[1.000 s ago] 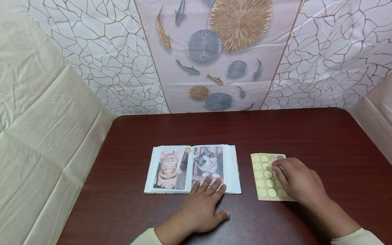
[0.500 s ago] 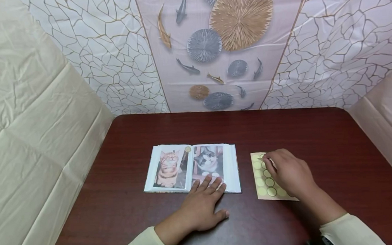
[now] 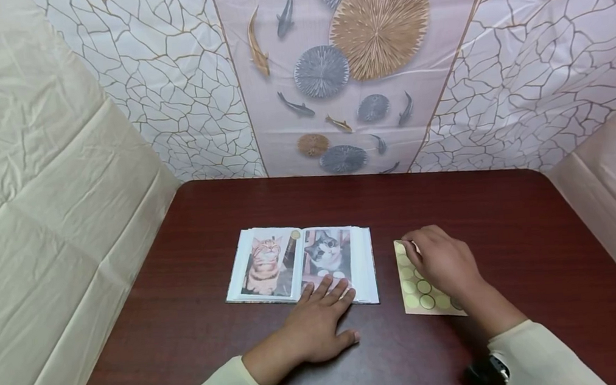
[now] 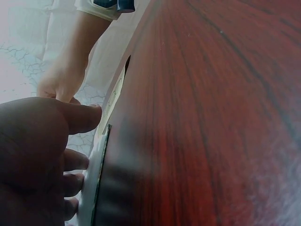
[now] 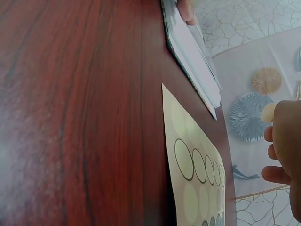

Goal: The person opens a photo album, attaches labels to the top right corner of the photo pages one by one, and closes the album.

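An open photo album (image 3: 363, 267) lies on the table, a cat picture on each page. My left hand (image 3: 321, 329) rests palm down with spread fingers on the lower edge of its right page. To the album's right is a sheet of round yellow stickers (image 3: 411, 287), some with dark rims. My right hand (image 3: 446, 260) is over the upper part of this sheet and covers much of it. In the right wrist view a pale round sticker (image 5: 268, 113) shows at the fingertips, pinched between thumb and finger.
One round gold sticker (image 3: 295, 235) is at the top right corner of the left-page photo. The dark red-brown wooden table (image 3: 190, 349) meets patterned cloth (image 3: 198, 135) at the back and pale cloth (image 3: 65, 177) at the left.
My right hand has moved left and away from me across the sheet, from its upper right toward its upper left corner. The left hand and album have stayed put.
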Available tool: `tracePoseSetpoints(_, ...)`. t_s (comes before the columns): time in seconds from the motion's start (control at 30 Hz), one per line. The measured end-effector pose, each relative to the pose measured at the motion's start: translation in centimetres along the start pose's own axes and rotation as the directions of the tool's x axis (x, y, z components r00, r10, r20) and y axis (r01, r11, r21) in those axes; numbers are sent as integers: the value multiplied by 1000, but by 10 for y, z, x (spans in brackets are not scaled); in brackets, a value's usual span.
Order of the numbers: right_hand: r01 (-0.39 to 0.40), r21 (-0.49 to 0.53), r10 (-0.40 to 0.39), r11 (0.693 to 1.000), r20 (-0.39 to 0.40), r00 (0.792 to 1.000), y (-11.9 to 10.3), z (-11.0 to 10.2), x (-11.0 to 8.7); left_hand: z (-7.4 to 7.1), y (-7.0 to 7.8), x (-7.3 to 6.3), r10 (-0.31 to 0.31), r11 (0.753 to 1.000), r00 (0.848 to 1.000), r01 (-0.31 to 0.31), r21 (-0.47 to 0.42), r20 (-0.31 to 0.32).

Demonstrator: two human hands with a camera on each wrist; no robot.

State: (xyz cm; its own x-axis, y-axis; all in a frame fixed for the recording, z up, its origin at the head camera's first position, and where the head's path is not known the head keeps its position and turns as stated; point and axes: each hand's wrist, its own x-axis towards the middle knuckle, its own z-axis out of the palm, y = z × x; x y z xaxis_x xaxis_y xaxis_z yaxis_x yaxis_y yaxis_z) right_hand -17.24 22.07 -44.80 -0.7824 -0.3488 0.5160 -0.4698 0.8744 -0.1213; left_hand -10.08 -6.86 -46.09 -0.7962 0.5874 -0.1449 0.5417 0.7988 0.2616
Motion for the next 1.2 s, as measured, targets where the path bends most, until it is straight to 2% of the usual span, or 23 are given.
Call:
tracePoseSetpoints(0.47, 48, 8, -47, 999, -37, 998, -7, 20, 18, -3, -1, -1, 1, 1000, 1000, -1, -20, 8)
tracePoseSetpoints(0.77, 72, -7, -72, 997, -23, 997, -12, 31, 29, 0, -2, 1, 5, 1000, 1000, -5, -12, 3)
tracePoseSetpoints(0.97, 45, -2, -45, 999, 22, 999, -16, 38, 35, 0, -2, 0, 5, 1000, 1000, -5, -23, 10)
tracePoseSetpoints(1.2, 61, 0, -61, 998, 28, 998, -19, 45, 40, 0, -3, 0, 5, 1000, 1000, -5, 8, 4)
